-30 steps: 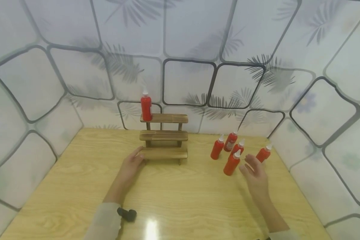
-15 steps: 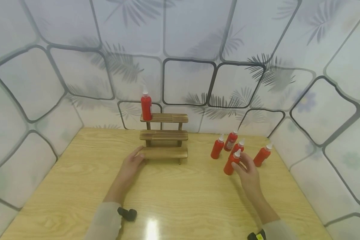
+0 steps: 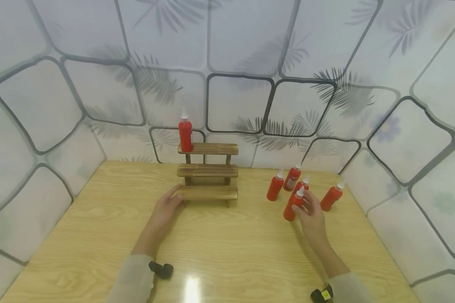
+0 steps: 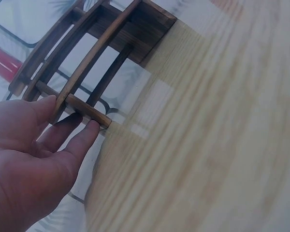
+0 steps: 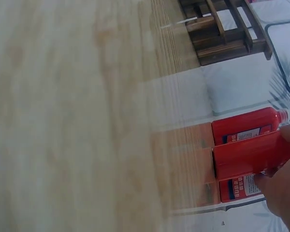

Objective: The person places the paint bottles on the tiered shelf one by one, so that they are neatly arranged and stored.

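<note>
A dark wooden three-step rack stands at the back of the table, with one red bottle upright on the left end of its top step. My left hand lies flat on the table, straight fingers touching the left end of the lowest step. To the right stand several white-capped red bottles. My right hand holds the nearest bottle between thumb and fingers. The right wrist view shows that bottle with fingertips on it, between two others.
Other red bottles stand just behind and beside my right hand. Patterned walls enclose the wooden table at the left, back and right. A black wrist mount sits on my left sleeve.
My right hand has moved left and forward from beside the bottles onto the nearest one, and its fingers have closed round it. The left hand has stayed at the rack.
</note>
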`<state>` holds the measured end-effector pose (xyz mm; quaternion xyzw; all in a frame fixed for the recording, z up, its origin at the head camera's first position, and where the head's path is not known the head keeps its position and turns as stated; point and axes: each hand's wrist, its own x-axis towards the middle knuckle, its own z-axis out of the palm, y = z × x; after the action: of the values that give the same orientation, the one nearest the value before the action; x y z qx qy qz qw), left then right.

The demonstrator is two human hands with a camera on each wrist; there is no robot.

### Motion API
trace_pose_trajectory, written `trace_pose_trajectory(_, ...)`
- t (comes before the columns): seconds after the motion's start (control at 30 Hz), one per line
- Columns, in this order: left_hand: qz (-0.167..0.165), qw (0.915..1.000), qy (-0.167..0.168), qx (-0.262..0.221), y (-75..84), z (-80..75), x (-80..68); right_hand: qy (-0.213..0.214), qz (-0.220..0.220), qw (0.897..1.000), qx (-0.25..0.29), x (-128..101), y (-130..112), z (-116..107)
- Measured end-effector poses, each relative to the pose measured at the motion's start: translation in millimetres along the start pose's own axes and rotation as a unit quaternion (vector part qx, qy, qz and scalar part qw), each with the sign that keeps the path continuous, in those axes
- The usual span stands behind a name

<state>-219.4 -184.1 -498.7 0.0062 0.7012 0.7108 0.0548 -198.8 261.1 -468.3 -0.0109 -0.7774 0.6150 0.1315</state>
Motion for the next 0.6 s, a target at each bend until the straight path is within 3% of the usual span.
trace_pose_trajectory(0.17, -0.002, 1.0000, -0.003, -0.005, 0.1, 0.8, -1.4, -0.008, 0.002, 1.000, -0.016, 2, -1, 1)
trace_pose_trajectory(0.4, 0.001, 0.9999, -0.010, 0.000, 0.3, -0.2, -1.9, -0.006, -0.035, 0.999, -0.022, 3, -5, 5)
trace_pose_trajectory(0.6, 0.008, 0.9998, -0.014, 0.010, 1.5, -1.3, -3.2, -0.033, -0.062, 0.997, -0.031, 9, -19, 16)
